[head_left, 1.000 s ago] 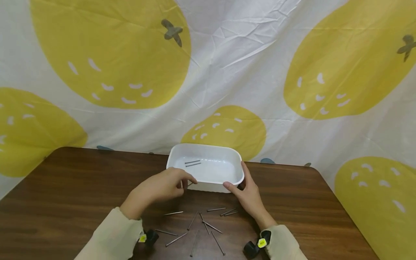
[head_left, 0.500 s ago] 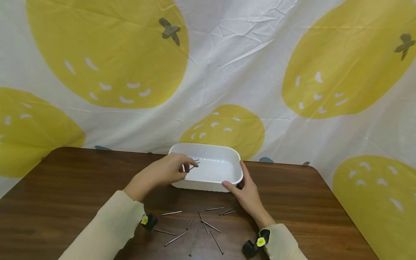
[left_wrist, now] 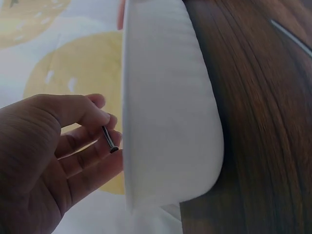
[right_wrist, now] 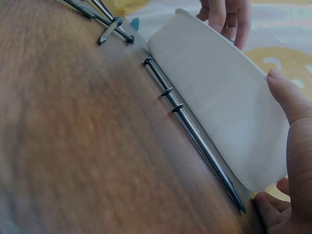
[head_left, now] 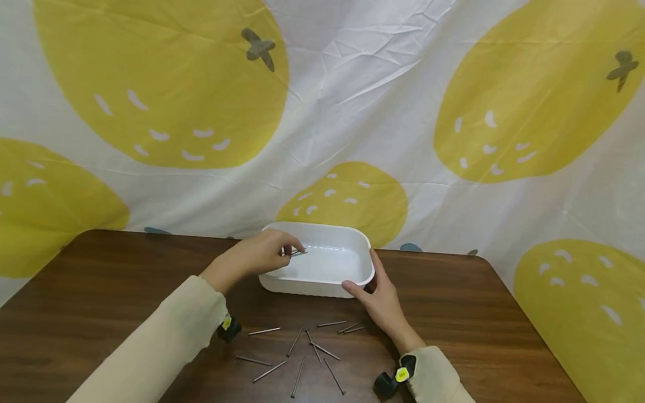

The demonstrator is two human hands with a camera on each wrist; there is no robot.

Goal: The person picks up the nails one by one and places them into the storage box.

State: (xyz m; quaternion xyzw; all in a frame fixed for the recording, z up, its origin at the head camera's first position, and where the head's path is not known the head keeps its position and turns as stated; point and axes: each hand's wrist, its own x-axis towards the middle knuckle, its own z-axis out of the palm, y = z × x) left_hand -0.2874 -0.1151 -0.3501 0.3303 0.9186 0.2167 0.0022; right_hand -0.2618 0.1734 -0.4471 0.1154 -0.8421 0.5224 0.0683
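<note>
A white rectangular dish (head_left: 308,287) stands near the back edge of the table. My left hand (head_left: 259,254) reaches over its left part, pinching a nail (left_wrist: 110,140) between thumb and fingertips; the nail's flat head shows in the left wrist view. Just past those fingertips, nails (head_left: 298,253) show against the dish floor, partly covered by the hand. My right hand (head_left: 384,302) grips the dish at its near right corner, the thumb on the rim and the fingers along the outer side. In front of the dish, several loose nails (head_left: 325,351) lie scattered.
The dark wooden table (head_left: 151,302) has rounded back corners. Right behind it hangs a white cloth (head_left: 353,112) with large yellow fruit prints. A black wrist camera (head_left: 387,385) sits low over the tabletop at the right wrist.
My left hand has moved from the front rim up and over into the dish with the nail. The right hand keeps its grip on the corner, and the loose nails stay put.
</note>
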